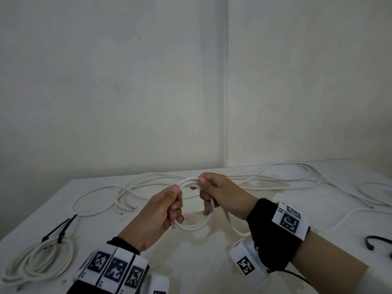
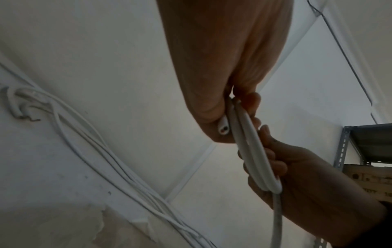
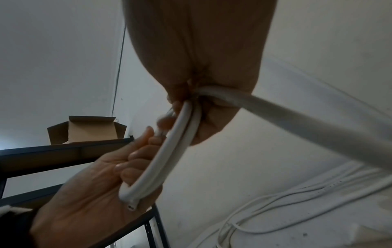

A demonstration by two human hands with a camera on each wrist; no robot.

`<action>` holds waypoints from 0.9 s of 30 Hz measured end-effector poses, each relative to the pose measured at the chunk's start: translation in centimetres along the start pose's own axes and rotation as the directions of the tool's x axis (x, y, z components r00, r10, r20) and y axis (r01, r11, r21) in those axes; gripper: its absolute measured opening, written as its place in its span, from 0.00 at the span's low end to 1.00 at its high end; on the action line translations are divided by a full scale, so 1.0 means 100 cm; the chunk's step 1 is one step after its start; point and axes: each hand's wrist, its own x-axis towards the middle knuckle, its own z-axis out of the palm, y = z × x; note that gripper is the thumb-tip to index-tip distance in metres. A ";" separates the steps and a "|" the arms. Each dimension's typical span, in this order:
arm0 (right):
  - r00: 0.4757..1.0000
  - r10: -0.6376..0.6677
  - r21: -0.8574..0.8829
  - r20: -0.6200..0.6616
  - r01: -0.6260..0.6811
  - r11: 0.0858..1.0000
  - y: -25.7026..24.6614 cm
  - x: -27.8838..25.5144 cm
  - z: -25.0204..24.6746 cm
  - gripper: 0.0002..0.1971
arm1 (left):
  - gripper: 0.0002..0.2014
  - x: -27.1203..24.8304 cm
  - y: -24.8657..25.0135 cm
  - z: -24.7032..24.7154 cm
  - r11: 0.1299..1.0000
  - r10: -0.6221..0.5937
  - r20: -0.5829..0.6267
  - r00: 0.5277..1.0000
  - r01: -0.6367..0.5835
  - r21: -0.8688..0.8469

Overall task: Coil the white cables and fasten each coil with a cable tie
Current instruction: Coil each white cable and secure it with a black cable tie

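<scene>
I have the coil (image 1: 192, 205) raised above the table (image 1: 191, 262), between both hands. My left hand (image 1: 158, 217) is curled round its near-left side, pinning the cut end (image 2: 223, 128) under the fingers. My right hand (image 1: 218, 190) pinches the far-right side, the free run trailing from it down to the table. To wind well I'd keep loops equal and flat, feed slack through the right hand without twisting, and hold the cut end trapped. A tied coil (image 1: 40, 261) lies left of mine, loose cables (image 1: 148, 181) behind it, a spare tie (image 1: 379, 241) far right
</scene>
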 end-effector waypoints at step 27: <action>0.996 -0.048 -0.160 -0.069 0.036 0.986 0.021 -0.008 -0.015 0.07 | 0.20 0.009 0.001 -0.003 0.953 -0.010 -0.082 0.997 -0.015 -0.303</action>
